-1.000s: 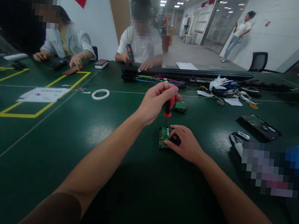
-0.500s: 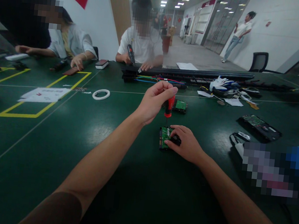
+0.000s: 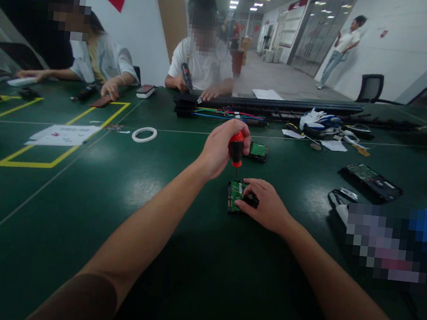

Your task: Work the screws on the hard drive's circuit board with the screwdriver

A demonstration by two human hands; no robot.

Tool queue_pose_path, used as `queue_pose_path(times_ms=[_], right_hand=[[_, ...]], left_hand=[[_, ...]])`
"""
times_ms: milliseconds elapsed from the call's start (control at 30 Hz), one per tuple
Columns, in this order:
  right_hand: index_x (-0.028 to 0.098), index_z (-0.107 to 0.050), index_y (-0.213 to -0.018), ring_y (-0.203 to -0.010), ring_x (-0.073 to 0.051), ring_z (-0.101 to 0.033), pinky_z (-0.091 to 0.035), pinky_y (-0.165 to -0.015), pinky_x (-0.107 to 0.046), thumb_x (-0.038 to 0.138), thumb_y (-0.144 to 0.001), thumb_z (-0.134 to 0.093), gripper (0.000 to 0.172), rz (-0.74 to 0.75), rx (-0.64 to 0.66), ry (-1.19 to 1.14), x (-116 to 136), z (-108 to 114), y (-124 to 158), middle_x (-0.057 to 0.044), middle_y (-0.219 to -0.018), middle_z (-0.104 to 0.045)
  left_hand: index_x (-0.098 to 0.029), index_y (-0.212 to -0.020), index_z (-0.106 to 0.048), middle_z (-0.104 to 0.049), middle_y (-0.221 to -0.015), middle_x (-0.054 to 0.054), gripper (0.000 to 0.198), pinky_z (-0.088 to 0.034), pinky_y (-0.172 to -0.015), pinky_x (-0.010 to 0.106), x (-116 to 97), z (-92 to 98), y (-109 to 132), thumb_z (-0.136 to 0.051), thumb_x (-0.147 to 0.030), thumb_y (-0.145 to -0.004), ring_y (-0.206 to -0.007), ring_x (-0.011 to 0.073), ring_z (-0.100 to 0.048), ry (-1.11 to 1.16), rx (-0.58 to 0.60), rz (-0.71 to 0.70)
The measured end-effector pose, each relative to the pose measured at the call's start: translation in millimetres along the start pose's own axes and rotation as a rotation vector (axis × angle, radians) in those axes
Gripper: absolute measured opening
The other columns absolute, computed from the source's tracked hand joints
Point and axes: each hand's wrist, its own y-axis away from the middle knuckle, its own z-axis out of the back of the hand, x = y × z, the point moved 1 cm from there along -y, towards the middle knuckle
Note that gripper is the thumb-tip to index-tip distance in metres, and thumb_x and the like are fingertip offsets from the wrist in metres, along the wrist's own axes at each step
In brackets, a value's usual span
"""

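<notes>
My left hand point(image 3: 223, 146) is wrapped round the red and black handle of a screwdriver point(image 3: 237, 155), held upright. Its thin shaft points down at the far edge of a hard drive point(image 3: 234, 198) with a green circuit board facing up. Whether the tip touches a screw is too small to tell. My right hand point(image 3: 264, 203) grips the hard drive from the right, thumb and fingers over its board, pressing it to the green table. Just behind the screwdriver lies another hard drive point(image 3: 259, 151), partly hidden by my left hand.
To the right lie a larger black drive point(image 3: 371, 182) and a white cable end point(image 3: 341, 209). Gloves point(image 3: 320, 121) and long black bars with wires point(image 3: 280, 106) stretch across the back. A white tape ring point(image 3: 144, 135) and paper point(image 3: 63, 135) lie left. Co-workers sit opposite.
My left hand has turned and closed more fully round the screwdriver handle, which shifted slightly left and leans a little. My right hand and the hard drive have stayed put.
</notes>
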Motion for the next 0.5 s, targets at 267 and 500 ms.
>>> queue_pose_path(times_ms=[267,500], right_hand=[[0.023,-0.063,-0.1,-0.132,-0.032,-0.06,-0.044,-0.115,-0.056,0.047,-0.094,-0.071,0.027,0.016,-0.002,0.009,-0.2,-0.4,0.2,-0.013,-0.141,-0.065],[0.023,-0.064,-0.1,-0.133,-0.032,-0.06,-0.044,-0.116,-0.058,0.048,-0.093,-0.071,0.027,0.005,-0.002,0.001,0.1,-0.7,-0.1,-0.012,-0.142,-0.065]], left_hand=[[-0.021,-0.082,-0.052,-0.059,-0.072,-0.004,0.037,-0.046,-0.052,0.02,2.8,-1.7,1.1,-0.072,-0.05,-0.093,-0.055,0.0058,-0.056,-0.064,0.001,-0.043],[-0.021,-0.079,-0.056,-0.061,-0.072,-0.002,0.043,-0.05,-0.06,0.022,5.0,0.7,0.1,-0.073,-0.058,-0.092,-0.065,0.0092,-0.061,-0.058,-0.003,-0.075]])
